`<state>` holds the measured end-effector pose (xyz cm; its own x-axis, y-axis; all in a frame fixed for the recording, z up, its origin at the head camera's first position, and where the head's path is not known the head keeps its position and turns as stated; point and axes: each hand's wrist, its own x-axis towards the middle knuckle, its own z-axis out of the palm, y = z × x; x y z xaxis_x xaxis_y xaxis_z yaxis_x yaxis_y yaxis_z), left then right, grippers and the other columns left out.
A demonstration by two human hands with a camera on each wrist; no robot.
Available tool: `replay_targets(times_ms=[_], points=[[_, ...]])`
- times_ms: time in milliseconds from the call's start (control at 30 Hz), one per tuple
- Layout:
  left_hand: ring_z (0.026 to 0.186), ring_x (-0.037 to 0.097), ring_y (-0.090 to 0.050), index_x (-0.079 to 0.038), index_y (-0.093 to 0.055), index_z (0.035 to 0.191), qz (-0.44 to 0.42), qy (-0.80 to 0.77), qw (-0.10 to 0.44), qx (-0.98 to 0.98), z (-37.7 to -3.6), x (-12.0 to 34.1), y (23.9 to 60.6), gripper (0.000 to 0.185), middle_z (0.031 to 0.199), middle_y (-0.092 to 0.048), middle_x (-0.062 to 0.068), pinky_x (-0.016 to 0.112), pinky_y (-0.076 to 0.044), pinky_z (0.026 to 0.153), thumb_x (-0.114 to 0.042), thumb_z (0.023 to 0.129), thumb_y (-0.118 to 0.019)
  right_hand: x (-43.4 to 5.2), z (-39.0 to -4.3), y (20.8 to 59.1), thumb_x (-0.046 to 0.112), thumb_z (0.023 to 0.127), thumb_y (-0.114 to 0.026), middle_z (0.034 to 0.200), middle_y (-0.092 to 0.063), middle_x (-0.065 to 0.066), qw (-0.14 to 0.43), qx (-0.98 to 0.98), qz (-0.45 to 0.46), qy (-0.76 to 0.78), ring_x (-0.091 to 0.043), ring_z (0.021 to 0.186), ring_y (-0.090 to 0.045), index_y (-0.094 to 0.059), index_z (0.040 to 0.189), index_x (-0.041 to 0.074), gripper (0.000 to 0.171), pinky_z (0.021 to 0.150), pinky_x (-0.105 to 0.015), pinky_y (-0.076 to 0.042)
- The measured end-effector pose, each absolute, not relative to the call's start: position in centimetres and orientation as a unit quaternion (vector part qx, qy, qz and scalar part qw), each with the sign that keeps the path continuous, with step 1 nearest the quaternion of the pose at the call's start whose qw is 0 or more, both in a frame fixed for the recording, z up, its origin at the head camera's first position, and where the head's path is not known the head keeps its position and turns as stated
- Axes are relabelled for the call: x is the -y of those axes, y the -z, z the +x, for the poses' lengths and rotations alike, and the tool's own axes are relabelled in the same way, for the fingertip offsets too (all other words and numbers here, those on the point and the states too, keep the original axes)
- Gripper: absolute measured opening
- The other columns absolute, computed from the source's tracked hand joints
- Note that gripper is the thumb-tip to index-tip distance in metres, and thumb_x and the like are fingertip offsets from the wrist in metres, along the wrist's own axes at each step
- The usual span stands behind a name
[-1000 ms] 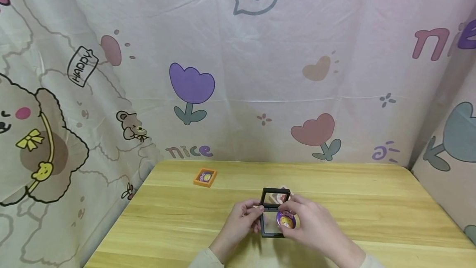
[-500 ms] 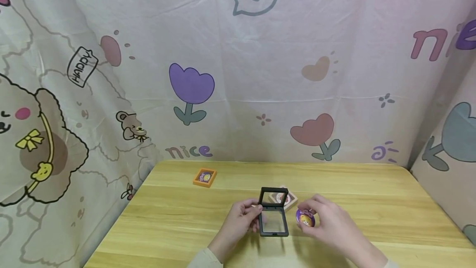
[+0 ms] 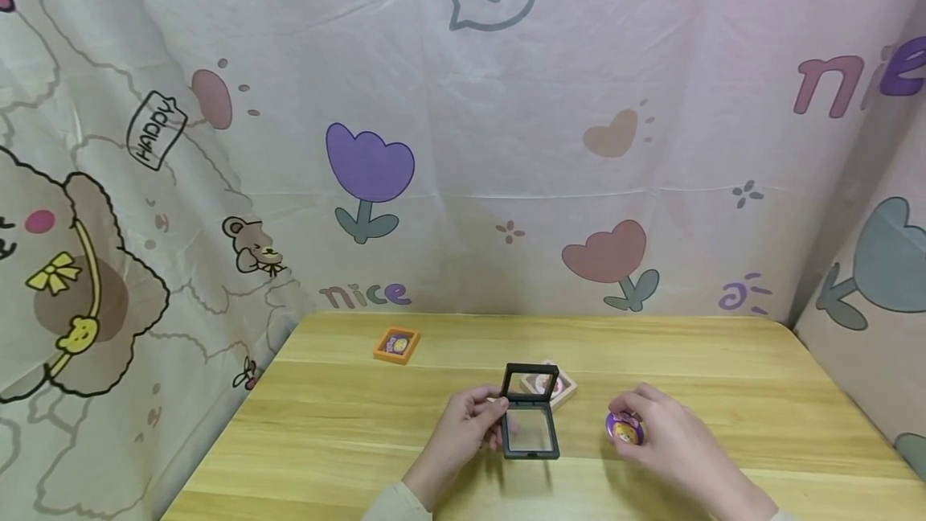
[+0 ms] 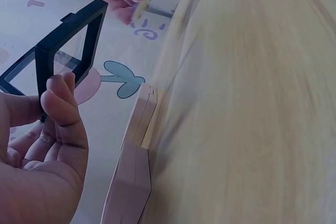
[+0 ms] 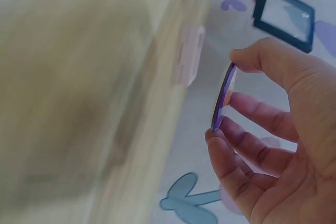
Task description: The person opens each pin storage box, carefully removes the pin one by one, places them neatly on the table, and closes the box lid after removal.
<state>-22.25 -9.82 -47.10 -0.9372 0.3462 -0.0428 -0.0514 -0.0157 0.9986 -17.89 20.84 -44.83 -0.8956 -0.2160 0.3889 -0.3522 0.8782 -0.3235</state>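
In the head view my left hand [image 3: 466, 432] pinches the left edge of a black hinged display frame [image 3: 531, 453]. The frame stands unfolded, with clear film in both halves. My right hand [image 3: 669, 445], off to the right, holds a round purple badge [image 3: 625, 428] with a yellow cartoon bear. From the right wrist the badge [image 5: 224, 98] appears edge-on, pinched between thumb and fingertips, apart from the frame. The left wrist view shows thumb and fingers gripping a corner of the black frame [image 4: 47, 51], above the table.
Behind the black frame lies a pale pink frame [image 3: 567, 390] with a round picture. The left wrist view shows two pinkish boxes [image 4: 126, 182] on the wooden table [image 3: 325, 441]. At the back left sits an orange frame [image 3: 396, 346] holding a purple badge. A printed curtain [image 3: 463, 143] hangs behind.
My right hand has carried the purple badge away from the black frame, to the right. My left hand keeps its hold on the frame, nearly still.
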Motion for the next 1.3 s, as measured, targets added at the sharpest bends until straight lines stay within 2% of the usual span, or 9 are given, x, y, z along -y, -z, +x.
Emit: replay_targets(times_ms=[200, 400, 633, 867, 1100, 1300], points=[[0.060, 0.006, -0.059, 0.004, -0.068, 0.127, 0.105, -0.706, 0.140, -0.686, -22.2, 9.8, 47.1, 0.027, 0.098, -0.078, 0.028, 0.016, -0.051, 0.055, -0.013, 0.107, -0.064, -22.5, -18.1, 46.1, 0.027, 0.073, -0.095, 0.091, -0.063, 0.014, 0.132, 0.964, 0.127, -0.191, 0.000, 0.079, -0.056, -0.077, 0.097, 0.025, 0.031, 0.070, -0.027, -0.056], [0.060, 0.006, -0.059, 0.004, -0.069, 0.128, 0.106, -0.706, 0.142, -0.686, -22.2, 9.8, 47.0, 0.027, 0.097, -0.079, 0.027, 0.016, -0.050, 0.055, -0.013, 0.107, -0.064, -23.8, -17.9, 46.8, 0.029, 0.073, -0.095, 0.092, -0.063, 0.015, 0.116, 0.969, 0.119, -0.182, -0.002, 0.083, -0.060, -0.077, 0.099, 0.025, 0.032, 0.077, -0.032, -0.059], [0.060, 0.007, -0.059, 0.004, -0.068, 0.129, 0.108, -0.708, 0.146, -0.683, -22.1, 9.8, 46.9, 0.028, 0.098, -0.078, 0.028, 0.016, -0.051, 0.055, -0.014, 0.107, -0.064, -25.4, -17.7, 47.4, 0.027, 0.074, -0.092, 0.095, -0.064, 0.012, 0.074, 0.977, 0.101, -0.175, -0.001, 0.085, -0.059, -0.077, 0.101, 0.023, 0.032, 0.081, -0.033, -0.061], [0.060, 0.007, -0.058, 0.002, -0.069, 0.129, 0.107, -0.707, 0.143, -0.684, -22.3, 9.7, 47.0, 0.028, 0.093, -0.079, 0.022, 0.016, -0.050, 0.054, -0.014, 0.107, -0.065, -27.3, -17.2, 48.1, 0.025, 0.071, -0.092, 0.095, -0.063, 0.013, 0.066, 0.979, 0.102, -0.162, 0.000, 0.084, -0.057, -0.075, 0.098, 0.026, 0.032, 0.077, -0.029, -0.059], [0.059, 0.007, -0.059, 0.003, -0.069, 0.128, 0.107, -0.706, 0.141, -0.686, -22.2, 9.8, 47.1, 0.027, 0.099, -0.078, 0.031, 0.016, -0.050, 0.054, -0.012, 0.107, -0.064, -28.7, -17.0, 48.2, 0.024, 0.073, -0.092, 0.099, -0.062, 0.012, 0.048, 0.980, 0.104, -0.164, -0.001, 0.085, -0.055, -0.072, 0.096, 0.029, 0.031, 0.077, -0.030, -0.057], [0.060, 0.007, -0.059, 0.004, -0.068, 0.128, 0.107, -0.705, 0.139, -0.687, -22.2, 9.8, 47.1, 0.027, 0.099, -0.078, 0.032, 0.016, -0.050, 0.054, -0.012, 0.107, -0.064, -29.3, -17.1, 48.2, 0.023, 0.078, -0.092, 0.099, -0.063, 0.011, 0.039, 0.979, 0.119, -0.163, 0.001, 0.085, -0.055, -0.073, 0.097, 0.027, 0.027, 0.076, -0.029, -0.057]])
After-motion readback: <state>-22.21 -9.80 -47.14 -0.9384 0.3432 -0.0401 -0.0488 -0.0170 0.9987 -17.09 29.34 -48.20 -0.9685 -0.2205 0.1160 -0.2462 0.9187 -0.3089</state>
